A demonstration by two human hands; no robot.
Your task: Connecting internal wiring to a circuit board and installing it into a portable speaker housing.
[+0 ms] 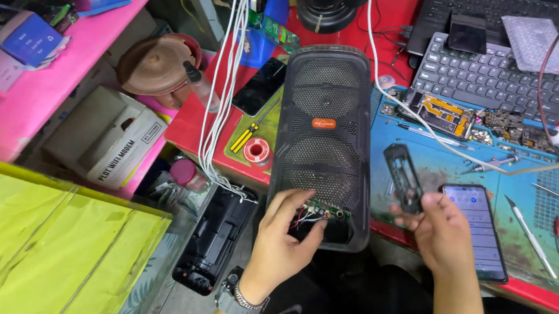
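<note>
My left hand [283, 232] pinches the small circuit board [319, 210] at the speaker [324, 141] bottom; my right hand [438, 228], at 3 o'clock, grips the black panel [403, 176]. Next move needs gentle pull on wires.

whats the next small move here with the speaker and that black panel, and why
Probably bring the black panel in the right hand down to the open slot at the near end of the speaker. The left hand is at the small circuit board and loose wires there, so tucking them in first looks wise before the panel goes near.
</note>
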